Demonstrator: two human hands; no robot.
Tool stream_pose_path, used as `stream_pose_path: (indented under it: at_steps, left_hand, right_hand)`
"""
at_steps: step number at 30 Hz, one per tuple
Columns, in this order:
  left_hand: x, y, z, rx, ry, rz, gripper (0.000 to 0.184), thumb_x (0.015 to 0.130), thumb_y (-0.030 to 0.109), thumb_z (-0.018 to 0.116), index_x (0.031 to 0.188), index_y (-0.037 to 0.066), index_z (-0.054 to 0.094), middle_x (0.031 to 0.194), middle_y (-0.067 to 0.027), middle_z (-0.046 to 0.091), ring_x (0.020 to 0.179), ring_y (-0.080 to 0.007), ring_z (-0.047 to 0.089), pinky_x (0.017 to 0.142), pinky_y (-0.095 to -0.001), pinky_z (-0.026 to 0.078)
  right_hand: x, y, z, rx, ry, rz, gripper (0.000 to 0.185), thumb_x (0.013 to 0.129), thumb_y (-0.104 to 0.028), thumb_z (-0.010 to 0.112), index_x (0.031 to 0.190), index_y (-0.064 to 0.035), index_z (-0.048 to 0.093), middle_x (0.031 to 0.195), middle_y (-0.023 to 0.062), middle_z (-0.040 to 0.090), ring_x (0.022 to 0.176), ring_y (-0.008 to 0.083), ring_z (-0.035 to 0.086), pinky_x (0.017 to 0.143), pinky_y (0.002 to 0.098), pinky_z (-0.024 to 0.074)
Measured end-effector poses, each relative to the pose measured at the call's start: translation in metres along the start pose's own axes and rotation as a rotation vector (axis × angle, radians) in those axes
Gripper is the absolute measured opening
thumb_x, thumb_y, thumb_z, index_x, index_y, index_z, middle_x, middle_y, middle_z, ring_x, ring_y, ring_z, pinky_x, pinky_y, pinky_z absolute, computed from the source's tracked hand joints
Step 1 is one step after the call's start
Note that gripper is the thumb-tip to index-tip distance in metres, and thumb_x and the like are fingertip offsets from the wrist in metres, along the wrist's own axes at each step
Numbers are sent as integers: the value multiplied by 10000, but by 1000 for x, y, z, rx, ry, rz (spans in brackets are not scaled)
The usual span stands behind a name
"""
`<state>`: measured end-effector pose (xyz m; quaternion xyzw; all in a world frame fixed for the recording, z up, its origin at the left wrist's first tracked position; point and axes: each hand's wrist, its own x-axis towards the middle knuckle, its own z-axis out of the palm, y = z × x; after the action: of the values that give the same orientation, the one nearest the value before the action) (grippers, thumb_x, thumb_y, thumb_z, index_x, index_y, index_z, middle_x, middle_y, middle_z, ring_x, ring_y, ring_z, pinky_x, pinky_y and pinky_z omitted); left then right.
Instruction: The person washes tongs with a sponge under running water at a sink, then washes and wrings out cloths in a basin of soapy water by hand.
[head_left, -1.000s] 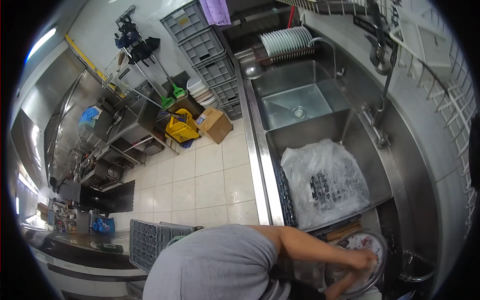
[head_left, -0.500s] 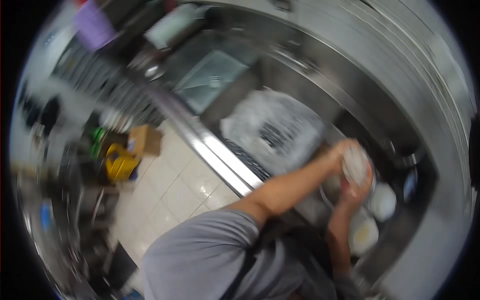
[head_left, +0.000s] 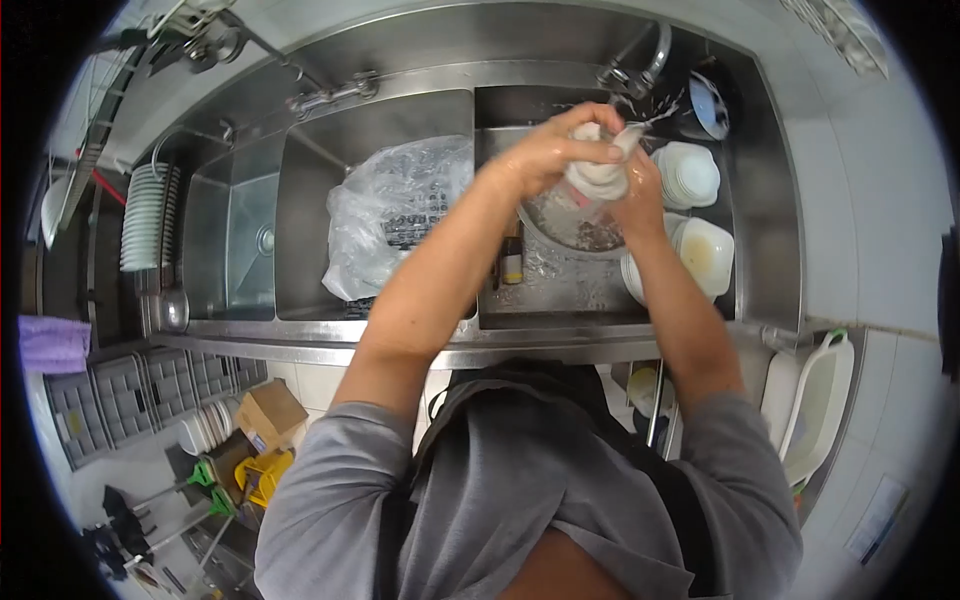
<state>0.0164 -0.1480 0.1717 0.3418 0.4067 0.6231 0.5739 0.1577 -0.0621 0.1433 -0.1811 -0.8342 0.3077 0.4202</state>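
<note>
No lettering, brand or number can be read.
A brown cardboard box (head_left: pixel 272 415) on the floor carries a small pale-and-blue label (head_left: pixel 258 442), its print too small to make out. A small dark cylindrical object with a yellowish band (head_left: pixel 512 262), lying in the steel sink (head_left: pixel 590 295), shows no legible wording. At the right edge, a pale rectangular panel with a bluish patch (head_left: pixel 877 520) is likewise too indistinct to decipher.

Right grip (head_left: pixel 641 200) partly hidden behind a blurred white bundle (head_left: pixel 597 180), its kind unclear.
</note>
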Motion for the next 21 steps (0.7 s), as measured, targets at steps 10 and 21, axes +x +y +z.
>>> stream_pose_path:
  at_steps: [10,21]
  left_hand:
    - [7,-50,-14,1343,205,-11,842,655,81,706,1397,16,312,1153,-275,571,1082,-379,571,893,-416,494]
    - [-97,-145,-63,1218,308,293,562,555,92,788,1078,126,587,982,-103,604,931,-279,598,797,-385,499]
  right_hand:
    - [19,44,22,-573,-652,-196,206,702,-96,657,901,-45,640,951,154,656,877,308,647,723,419,519]
    - [-134,51,96,403,-608,829,498,628,-166,699,1101,-42,606,1000,217,648,953,365,624,850,413,487]
